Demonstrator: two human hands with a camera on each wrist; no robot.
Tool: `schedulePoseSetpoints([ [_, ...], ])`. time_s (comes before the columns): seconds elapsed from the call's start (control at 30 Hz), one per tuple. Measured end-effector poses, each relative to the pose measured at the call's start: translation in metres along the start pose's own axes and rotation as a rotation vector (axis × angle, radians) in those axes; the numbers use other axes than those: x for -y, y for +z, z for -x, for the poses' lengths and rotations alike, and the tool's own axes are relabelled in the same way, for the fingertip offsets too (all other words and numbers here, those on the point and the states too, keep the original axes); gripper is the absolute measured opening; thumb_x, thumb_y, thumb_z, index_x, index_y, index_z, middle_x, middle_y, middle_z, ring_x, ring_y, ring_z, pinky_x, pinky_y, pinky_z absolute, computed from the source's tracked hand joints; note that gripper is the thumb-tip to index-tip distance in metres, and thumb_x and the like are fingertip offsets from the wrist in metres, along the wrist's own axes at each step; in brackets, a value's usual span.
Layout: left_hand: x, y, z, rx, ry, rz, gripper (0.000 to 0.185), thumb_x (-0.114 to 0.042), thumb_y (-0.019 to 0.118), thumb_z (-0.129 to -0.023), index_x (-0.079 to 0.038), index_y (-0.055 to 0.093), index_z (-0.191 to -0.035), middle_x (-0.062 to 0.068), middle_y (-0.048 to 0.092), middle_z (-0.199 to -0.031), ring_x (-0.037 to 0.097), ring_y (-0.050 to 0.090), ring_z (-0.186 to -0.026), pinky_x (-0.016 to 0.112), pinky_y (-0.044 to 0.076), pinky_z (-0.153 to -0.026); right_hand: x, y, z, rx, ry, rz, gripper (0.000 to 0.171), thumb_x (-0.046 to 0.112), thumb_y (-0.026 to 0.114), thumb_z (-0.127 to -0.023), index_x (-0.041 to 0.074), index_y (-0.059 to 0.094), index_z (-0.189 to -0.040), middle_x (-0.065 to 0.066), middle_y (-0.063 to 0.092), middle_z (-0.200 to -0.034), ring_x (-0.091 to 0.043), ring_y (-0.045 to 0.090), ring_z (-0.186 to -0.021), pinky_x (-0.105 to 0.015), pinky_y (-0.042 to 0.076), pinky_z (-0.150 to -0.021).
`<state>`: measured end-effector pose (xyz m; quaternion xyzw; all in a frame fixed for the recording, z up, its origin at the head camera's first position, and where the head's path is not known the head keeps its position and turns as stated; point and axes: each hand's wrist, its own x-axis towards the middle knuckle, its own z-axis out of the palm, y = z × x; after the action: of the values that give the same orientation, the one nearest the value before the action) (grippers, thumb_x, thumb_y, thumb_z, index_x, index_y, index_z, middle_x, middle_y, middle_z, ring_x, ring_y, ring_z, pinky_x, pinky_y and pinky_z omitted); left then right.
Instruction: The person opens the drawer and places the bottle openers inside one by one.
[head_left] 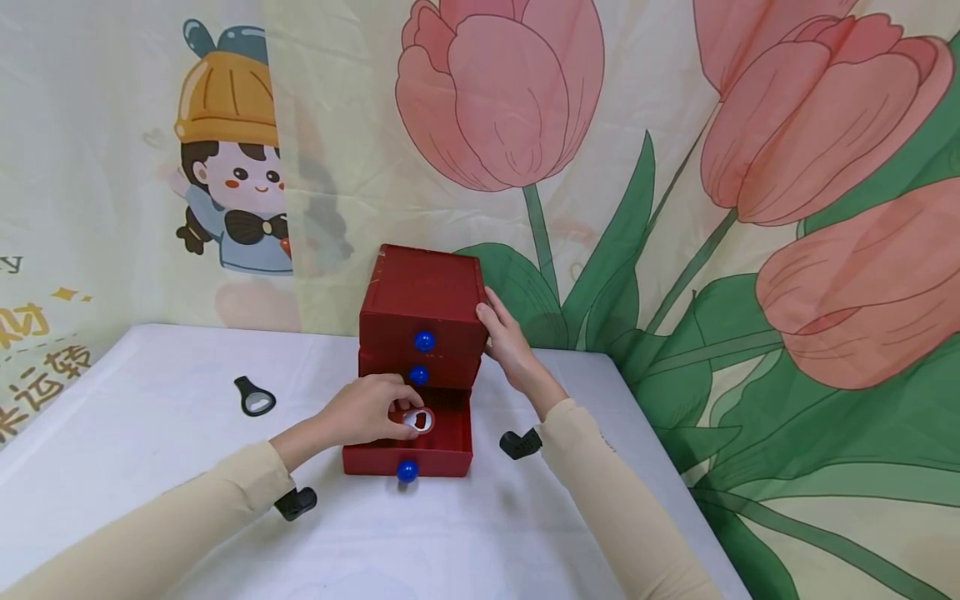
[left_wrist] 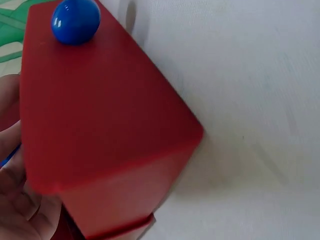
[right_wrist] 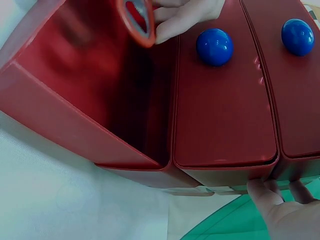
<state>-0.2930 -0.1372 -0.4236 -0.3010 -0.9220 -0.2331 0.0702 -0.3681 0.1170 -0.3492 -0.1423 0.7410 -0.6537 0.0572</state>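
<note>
A red three-drawer box (head_left: 425, 287) with blue knobs stands on the table, its bottom drawer (head_left: 442, 463) pulled out. Over that drawer my left hand (head_left: 369, 410) pinches a small bottle opener between thumb and fingers. The bottle opener (right_wrist: 146, 35) has a silver metal plate with a hole and an orange-red rim; in the right wrist view it is tilted above the drawer's inside. My right hand (head_left: 517, 350) rests against the right side of the box, fingertips near the upper drawers' edge. In the left wrist view the drawer front (left_wrist: 100, 115) hides most of the left hand.
On the white-covered table (head_left: 187, 492), left of the box, lies a black-handled tool (head_left: 253, 397) with a silver oval face. A printed curtain (head_left: 337, 167) with tulips hangs close behind the box. Black camera mounts (head_left: 520, 444) stick out from both wrists.
</note>
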Motion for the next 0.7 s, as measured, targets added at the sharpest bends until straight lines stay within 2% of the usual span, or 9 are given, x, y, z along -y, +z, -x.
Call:
schedulePoseSetpoints([
  [0.43, -0.009, 0.023, -0.01, 0.049, -0.051, -0.017, 0.035, -0.035, 0.092, -0.083, -0.022, 0.081, -0.114, -0.01, 0.066, -0.093, 0.008, 0.058, -0.088, 0.027, 0.054, -0.073, 0.0, -0.001, 0.001, -0.003, -0.003, 0.006, 0.066, 0.042, 0.045, -0.113, 0.032, 0.016, -0.172, -0.004, 0.027, -0.174, -0.032, 0.031, -0.157, -0.059, 0.036, -0.123],
  [0.7, -0.012, 0.03, -0.019, 0.078, -0.049, 0.003, 0.035, -0.033, 0.092, -0.084, -0.02, 0.081, -0.115, -0.01, 0.066, -0.094, 0.009, 0.059, -0.088, 0.028, 0.055, -0.074, -0.001, -0.001, 0.001, 0.014, -0.018, -0.011, 0.066, 0.044, 0.044, -0.114, 0.03, 0.016, -0.172, -0.003, 0.025, -0.175, -0.03, 0.032, -0.157, -0.058, 0.035, -0.125],
])
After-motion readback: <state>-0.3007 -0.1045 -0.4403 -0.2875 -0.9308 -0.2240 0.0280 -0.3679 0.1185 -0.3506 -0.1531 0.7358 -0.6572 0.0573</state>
